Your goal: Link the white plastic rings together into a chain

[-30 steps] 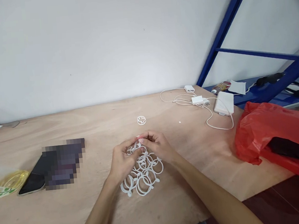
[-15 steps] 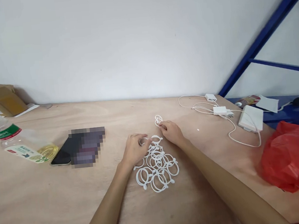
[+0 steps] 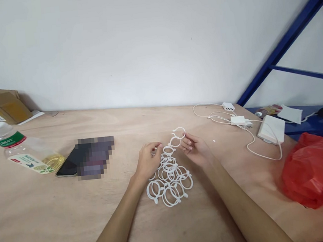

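A cluster of linked white plastic rings (image 3: 170,181) lies on the wooden table (image 3: 74,220) in front of me. My left hand (image 3: 148,161) pinches a ring at the cluster's upper edge. My right hand (image 3: 195,148) holds a loose white ring (image 3: 179,133) between its fingertips, right against the top ring of the chain (image 3: 168,149). Both forearms reach in from the bottom of the view.
A phone (image 3: 68,166) and a lying plastic bottle (image 3: 22,153) are to the left, a cardboard box (image 3: 0,106) at far left. White chargers and cables (image 3: 236,121) and a white power bank (image 3: 270,127) sit at right, beside a red plastic bag (image 3: 312,175) and blue shelf frame (image 3: 285,40).
My right hand reached to the loose ring lying farther back, picked it up and brought it to the top of the cluster. The camera view swung left.
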`<state>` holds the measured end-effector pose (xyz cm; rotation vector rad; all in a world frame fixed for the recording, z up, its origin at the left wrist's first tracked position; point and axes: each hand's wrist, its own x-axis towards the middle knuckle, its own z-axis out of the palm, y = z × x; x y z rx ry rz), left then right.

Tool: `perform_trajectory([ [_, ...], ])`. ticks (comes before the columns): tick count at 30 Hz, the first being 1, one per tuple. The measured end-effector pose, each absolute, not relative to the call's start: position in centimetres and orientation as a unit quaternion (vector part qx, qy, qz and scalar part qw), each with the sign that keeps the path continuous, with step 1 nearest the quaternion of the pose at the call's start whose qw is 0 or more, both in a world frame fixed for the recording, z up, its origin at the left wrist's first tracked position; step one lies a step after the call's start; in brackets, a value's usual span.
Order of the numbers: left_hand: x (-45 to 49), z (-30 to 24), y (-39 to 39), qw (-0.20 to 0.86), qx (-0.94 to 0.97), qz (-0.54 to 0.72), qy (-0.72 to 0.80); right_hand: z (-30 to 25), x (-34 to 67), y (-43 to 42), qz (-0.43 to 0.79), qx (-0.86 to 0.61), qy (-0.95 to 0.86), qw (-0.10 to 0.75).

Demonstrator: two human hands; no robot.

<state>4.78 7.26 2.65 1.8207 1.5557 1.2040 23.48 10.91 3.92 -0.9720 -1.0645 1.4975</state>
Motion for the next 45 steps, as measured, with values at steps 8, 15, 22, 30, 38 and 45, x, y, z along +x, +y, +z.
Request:
perform_trajectory([
  [8, 5.8, 2.8, 6.7, 0.267, 0.656, 0.428, 0.561, 4.5, 22.4, 9.3, 0.710, -0.314, -0.329, 0.538],
  [15, 6.9, 3.0, 8.8, 0.245, 0.708, 0.406, 0.523, 5.2, 22.3, 8.9, 0.727, -0.273, -0.319, 0.543],
  [22, 6.5, 3.4, 13.9, 0.233, 0.683, 0.381, 0.578, 3.8, 23.2, 9.9, 0.724, -0.323, -0.285, 0.539],
  [30, 5.7, 1.9, 17.0, 0.211, 0.603, 0.362, 0.679, 3.4, 22.8, 9.9, 0.725, -0.340, -0.263, 0.538],
  [38, 6.2, 3.9, 16.3, 0.277, 0.542, 0.407, 0.681, 3.1, 22.1, 9.7, 0.655, -0.368, -0.324, 0.575],
  [45, 7.9, 4.6, 8.7, 0.470, 0.603, 0.447, 0.464, 2.7, 20.6, 8.9, 0.658, -0.369, -0.354, 0.553],
])
